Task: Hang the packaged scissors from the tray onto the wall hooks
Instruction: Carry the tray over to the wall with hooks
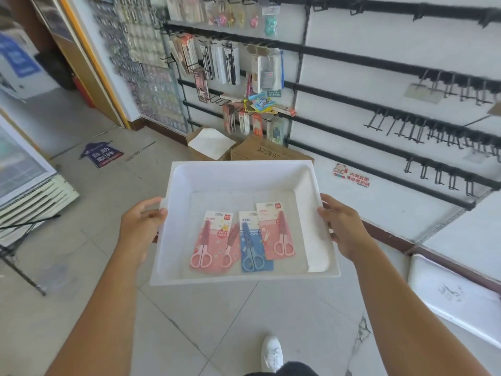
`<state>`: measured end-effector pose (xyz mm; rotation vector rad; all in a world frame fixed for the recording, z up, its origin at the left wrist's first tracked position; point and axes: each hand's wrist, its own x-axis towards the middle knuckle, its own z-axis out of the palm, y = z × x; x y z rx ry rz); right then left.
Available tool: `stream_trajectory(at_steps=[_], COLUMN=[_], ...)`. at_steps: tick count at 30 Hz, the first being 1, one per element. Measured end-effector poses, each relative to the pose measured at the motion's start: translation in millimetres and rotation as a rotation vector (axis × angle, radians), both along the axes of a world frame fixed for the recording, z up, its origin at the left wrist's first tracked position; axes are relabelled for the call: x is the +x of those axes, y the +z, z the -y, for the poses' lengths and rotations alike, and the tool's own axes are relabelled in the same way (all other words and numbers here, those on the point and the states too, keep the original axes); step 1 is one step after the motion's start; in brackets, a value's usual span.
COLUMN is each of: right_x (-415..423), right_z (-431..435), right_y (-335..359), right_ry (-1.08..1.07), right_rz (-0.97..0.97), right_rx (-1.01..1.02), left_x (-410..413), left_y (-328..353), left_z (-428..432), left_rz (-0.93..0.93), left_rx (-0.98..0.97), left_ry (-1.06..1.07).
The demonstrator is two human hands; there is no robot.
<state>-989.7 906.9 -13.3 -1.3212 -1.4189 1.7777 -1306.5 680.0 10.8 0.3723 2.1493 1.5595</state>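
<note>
Packaged scissors, four flat card-backed packs, lay side by side on the floor of the shallow white foam tray (322, 248): two pink-handled packs (202, 244) (229, 246) at left, the second partly tucked under its neighbours; one blue-handled pack (253, 252) in the middle; one pink-handled pack (276, 230) at right, overlapping the blue. Left hand (141, 226) clasped the tray's left rim, thumb over the edge. Right hand (343, 227) clasped the right rim likewise. Tray held level in the air above the tiled floor. No pack lifted yet.

Handling, judged: packs light, thin, fairly stiff; glossy fronts may slide over one another if the tray tips. Best pinched at the top card edge near the hang hole, which was too small to make out.

Bare black metal wall hooks (406, 128) stood along rails to the right, well apart from the tray.

Writing: small red logo at each card's top corner, lettering unreadable. Blue floor sticker (101, 154) showed "自助取件". Red wall sticker (352, 176) text not legible.
</note>
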Motion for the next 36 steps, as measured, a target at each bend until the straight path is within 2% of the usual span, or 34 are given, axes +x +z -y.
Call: stream_trajectory(at_steps=[12,23,30,36], right_x=[-116.5,-217.8,-244.8,-258.8], right_z=[-177.5,-301.9,-373.6,-442.7], right_y=[-4.8,-27.4,-60.7,-94.8], right_ry=[-0.117,-0.342,-0.482,-0.534], right_rz=[0.015,0.072,0.156,0.227], right_rx=[-0.054,-0.073,-0.142,-0.194], left_x=[-131.9,-272.9,-307.4,-309.0], left_y=[-13.0,-35.5,-70.1,-108.9], left_z=[-209.6,-427.4,-542.7,-612.2], left_rz=[0.013,0.007,-0.026,-0.019], left_rx=[-0.047,-0.094,-0.172,-0.291], left_ry=[-0.058,-0.294,-0.443,-0.463])
